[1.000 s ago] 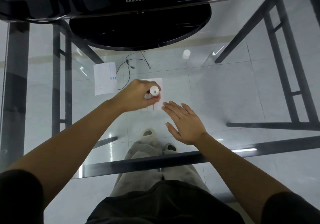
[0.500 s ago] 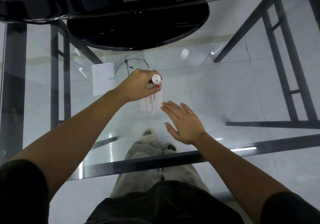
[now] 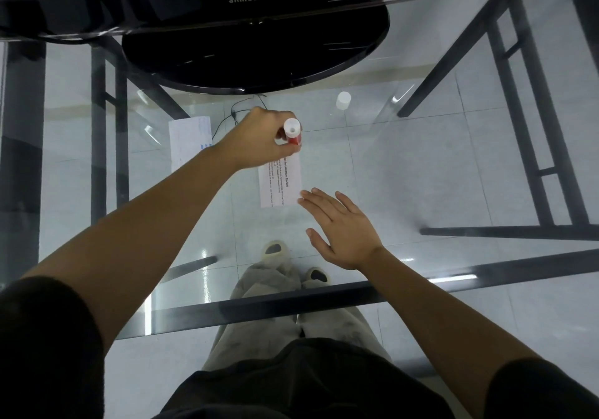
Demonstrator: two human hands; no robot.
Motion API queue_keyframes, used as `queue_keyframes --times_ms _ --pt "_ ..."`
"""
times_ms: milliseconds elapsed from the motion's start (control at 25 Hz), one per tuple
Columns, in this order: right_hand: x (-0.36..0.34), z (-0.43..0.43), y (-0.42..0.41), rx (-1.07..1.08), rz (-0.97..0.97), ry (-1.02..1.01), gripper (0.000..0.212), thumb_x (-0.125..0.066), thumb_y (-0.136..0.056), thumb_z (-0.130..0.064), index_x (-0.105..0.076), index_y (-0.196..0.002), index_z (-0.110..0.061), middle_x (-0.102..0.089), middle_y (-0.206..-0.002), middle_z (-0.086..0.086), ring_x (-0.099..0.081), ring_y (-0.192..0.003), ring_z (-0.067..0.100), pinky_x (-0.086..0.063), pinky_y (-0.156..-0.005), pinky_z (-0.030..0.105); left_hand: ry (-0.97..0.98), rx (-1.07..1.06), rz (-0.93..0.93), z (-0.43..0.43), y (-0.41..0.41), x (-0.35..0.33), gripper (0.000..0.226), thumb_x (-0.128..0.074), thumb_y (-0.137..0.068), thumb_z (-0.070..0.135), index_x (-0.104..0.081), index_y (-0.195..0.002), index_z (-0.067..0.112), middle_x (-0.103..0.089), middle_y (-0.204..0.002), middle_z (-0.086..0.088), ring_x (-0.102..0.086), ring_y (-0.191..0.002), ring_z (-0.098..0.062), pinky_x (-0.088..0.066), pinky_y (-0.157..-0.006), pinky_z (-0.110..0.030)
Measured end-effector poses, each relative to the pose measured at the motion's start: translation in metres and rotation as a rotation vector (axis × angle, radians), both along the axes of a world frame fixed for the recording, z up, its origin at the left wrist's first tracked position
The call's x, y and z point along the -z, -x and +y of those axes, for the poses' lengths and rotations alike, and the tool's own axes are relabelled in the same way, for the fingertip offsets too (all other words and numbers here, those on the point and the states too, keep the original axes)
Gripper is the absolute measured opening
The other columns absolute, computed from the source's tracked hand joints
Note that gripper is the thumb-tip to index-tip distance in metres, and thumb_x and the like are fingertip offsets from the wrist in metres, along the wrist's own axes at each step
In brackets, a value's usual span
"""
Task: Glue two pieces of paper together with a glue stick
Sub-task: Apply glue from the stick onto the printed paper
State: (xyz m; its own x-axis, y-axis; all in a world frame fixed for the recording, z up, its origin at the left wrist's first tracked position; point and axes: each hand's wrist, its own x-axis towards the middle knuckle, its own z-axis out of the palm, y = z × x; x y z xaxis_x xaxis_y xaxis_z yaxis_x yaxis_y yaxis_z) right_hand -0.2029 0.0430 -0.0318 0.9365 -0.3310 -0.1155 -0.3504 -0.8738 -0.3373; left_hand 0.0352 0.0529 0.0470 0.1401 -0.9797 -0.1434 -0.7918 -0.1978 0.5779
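Gripping one glue stick (image 3: 292,133), left hand (image 3: 259,144) overlaps printed paper (image 3: 280,182); right hand (image 3: 344,228), released, touches it; second paper (image 3: 189,147) lies apart.

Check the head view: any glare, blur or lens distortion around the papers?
Head view: dim, bluish light; scattered glare streaks on the glass table, none over the printed paper, whose heading reads sharp; left hand and glue stick crisp; wide-angle lens splays the table frame at the sides.

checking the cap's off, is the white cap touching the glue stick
Apart. The head view shows the white cap standing alone on the glass table, with bare glass between it and the glue stick that the left hand grips.
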Motion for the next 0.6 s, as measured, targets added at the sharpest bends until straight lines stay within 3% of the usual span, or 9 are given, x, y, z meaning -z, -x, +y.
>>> queue_keyframes --times_ms 80,160,320,440,520,600 --pt "-0.002 0.001 -0.001 0.004 0.009 -0.003 0.054 -0.034 -0.095 -0.044 -0.034 -0.142 -0.019 -0.036 -0.150 0.001 -0.028 -0.140 0.017 -0.004 -0.113 0.039 0.027 -0.064 0.079 0.007 0.001 -0.002 0.020 -0.070 -0.079 0.027 -0.061 -0.093 0.015 -0.069 -0.090 0.000 -0.061 -0.079 -0.012 -0.040 -0.061 -0.006" --pt "-0.004 0.000 -0.001 0.005 0.019 -0.006 0.054 -0.035 -0.095 -0.043 -0.034 -0.142 -0.018 -0.036 -0.150 0.001 -0.027 -0.140 0.017 -0.003 -0.114 0.038 0.110 -0.222 0.240 0.024 0.009 0.000 0.018 -0.073 -0.077 0.027 -0.063 -0.090 0.017 -0.069 -0.089 0.005 -0.064 -0.079 -0.008 -0.045 -0.064 -0.004" --pt "-0.009 0.002 -0.003 0.005 0.007 -0.046 0.052 -0.034 -0.096 -0.042 -0.036 -0.142 -0.016 -0.036 -0.150 0.002 -0.027 -0.141 0.017 -0.006 -0.115 0.036 0.147 -0.742 0.786 0.060 0.025 0.009 0.018 -0.076 -0.074 0.022 -0.066 -0.088 0.017 -0.070 -0.086 0.002 -0.067 -0.081 -0.007 -0.052 -0.069 -0.018" --pt "-0.017 0.003 -0.012 0.075 -0.023 -0.067 0.047 -0.037 -0.095 -0.042 -0.046 -0.133 -0.016 -0.047 -0.141 0.003 -0.040 -0.132 0.020 -0.022 -0.112 0.040 0.130 -0.905 1.078 0.077 0.036 0.016 0.014 -0.074 -0.075 0.011 -0.067 -0.083 0.020 -0.071 -0.086 0.000 -0.066 -0.086 -0.016 -0.051 -0.074 -0.026" --pt "-0.022 0.003 -0.022 0.137 -0.030 -0.092 0.041 -0.042 -0.093 -0.040 -0.050 -0.127 -0.018 -0.053 -0.133 0.001 -0.048 -0.121 0.020 -0.031 -0.104 0.038 0.109 -0.896 1.092 0.083 0.041 0.020 0.019 -0.074 -0.074 0.006 -0.065 -0.077 0.022 -0.071 -0.095 -0.002 -0.066 -0.096 -0.022 -0.054 -0.076 -0.029" --pt "-0.026 0.001 -0.030 0.195 -0.065 -0.151 0.037 -0.047 -0.092 -0.038 -0.052 -0.123 -0.018 -0.055 -0.127 0.000 -0.053 -0.112 0.018 -0.038 -0.098 0.035 0.075 -0.856 0.958 0.083 0.042 0.022 0.024 -0.075 -0.074 0.008 -0.058 -0.072 0.024 -0.066 -0.099 -0.004 -0.064 -0.099 -0.024 -0.056 -0.077 -0.032"
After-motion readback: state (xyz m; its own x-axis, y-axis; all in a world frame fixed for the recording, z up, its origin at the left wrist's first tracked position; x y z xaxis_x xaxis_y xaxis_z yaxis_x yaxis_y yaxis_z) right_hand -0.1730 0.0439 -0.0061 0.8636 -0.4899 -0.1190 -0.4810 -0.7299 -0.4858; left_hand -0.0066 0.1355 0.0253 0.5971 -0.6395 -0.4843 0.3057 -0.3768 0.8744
